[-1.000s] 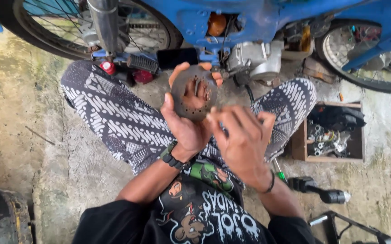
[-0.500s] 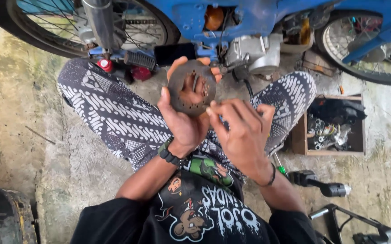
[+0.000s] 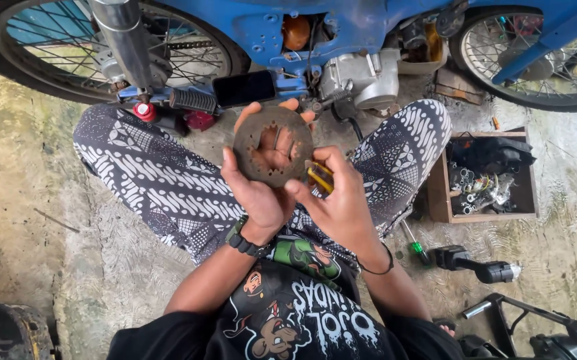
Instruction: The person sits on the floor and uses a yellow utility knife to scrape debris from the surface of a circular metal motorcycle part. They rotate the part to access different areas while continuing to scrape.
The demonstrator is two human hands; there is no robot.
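My left hand (image 3: 262,190) holds up a round, rusty brown clutch plate (image 3: 273,147) with a toothed inner hole, gripped by its rim between thumb and fingers. My right hand (image 3: 338,200) sits just to its right, fingers curled around a small yellow-handled tool (image 3: 320,176) whose tip touches the plate's lower right edge. Both hands hover over my crossed legs in patterned black-and-white trousers (image 3: 155,180). A black watch (image 3: 248,241) is on my left wrist.
A blue motorcycle (image 3: 342,33) stands in front of me, engine (image 3: 362,77) and both spoked wheels in view. A phone (image 3: 243,88) rests on its footrest. A wooden box (image 3: 485,177) of small parts sits at right, a green-handled screwdriver (image 3: 414,243) beside my knee on the concrete floor.
My hands with the plate have stayed together; the right hand has turned so the yellow-handled tool now shows against the plate's edge. The view has shifted slightly.
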